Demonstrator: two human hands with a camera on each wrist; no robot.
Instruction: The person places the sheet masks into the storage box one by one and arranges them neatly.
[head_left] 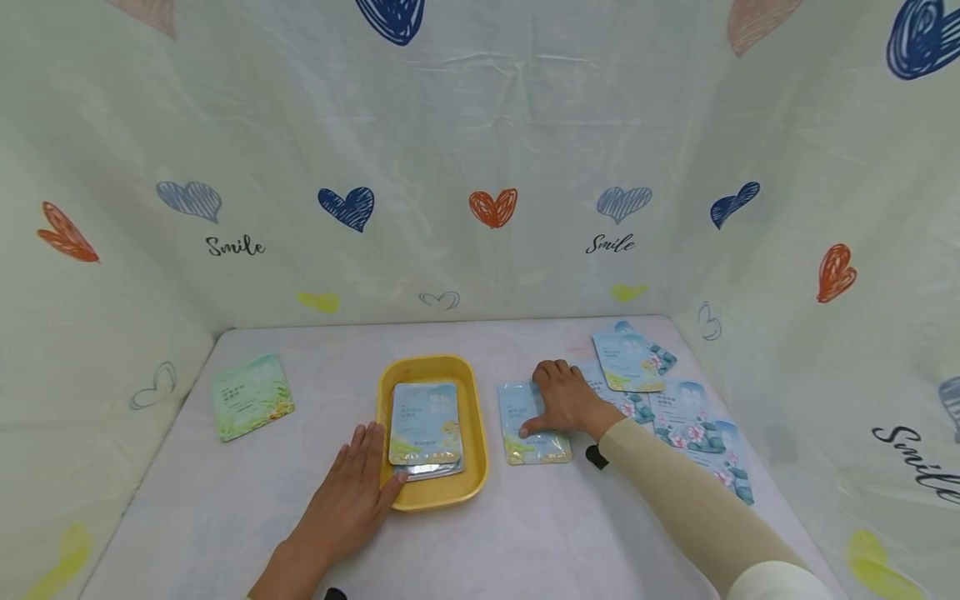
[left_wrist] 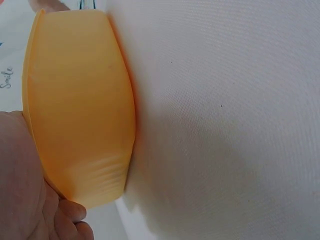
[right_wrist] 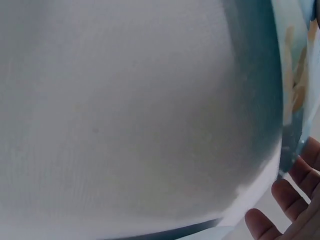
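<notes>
My left hand (head_left: 352, 483) lies along the left side of the yellow tray (head_left: 480, 467), fingers straight and thumb at the near-left rim. From the left wrist view, its fingers (left_wrist: 72, 212) are beside the tray's outer wall. In the tray lies a blue flat packet (head_left: 423, 421) with yellow printing, and a silvery edge shows beneath it. To the tray's right, a similar blue packet (head_left: 517, 400) lies under my right hand (head_left: 566, 400), whose thumb is spread apart from the fingers. Separated fingers (right_wrist: 290, 200) appear next to a packet's edge in the right wrist view.
Several blue packets with pink flowers (head_left: 686, 417) overlap at the right, with a yellow-printed packet (head_left: 628, 364) on top. A green packet (head_left: 252, 397) lies at the far left. Printed cloth walls (head_left: 420, 267) stand behind and beside the white-covered table (head_left: 315, 358).
</notes>
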